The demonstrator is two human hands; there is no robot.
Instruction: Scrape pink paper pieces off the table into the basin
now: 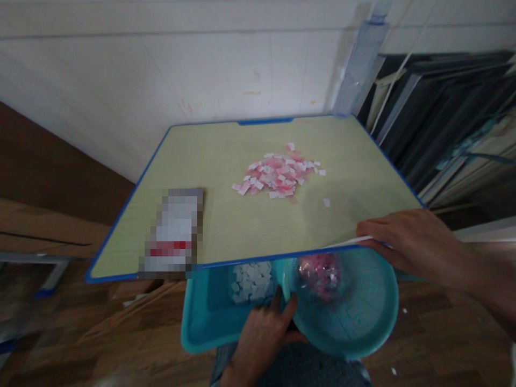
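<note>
My left hand is closed on the left rim of a round teal basin, its thumb and fingers around the edge. Inside the basin lie pink pieces with a shiny, see-through look, partly under the table edge. At the table's front right edge, my right hand pinches a thin white flat strip, whose kind I cannot make out. Farther back on the table lies a pile of small white and pink pieces. One loose white piece lies nearer the right hand.
A rectangular teal bin holding white pieces sits below the table, left of the basin. A blurred-out phone-shaped thing lies at the table's front left. Behind stand a clear plastic bottle and dark flat panels.
</note>
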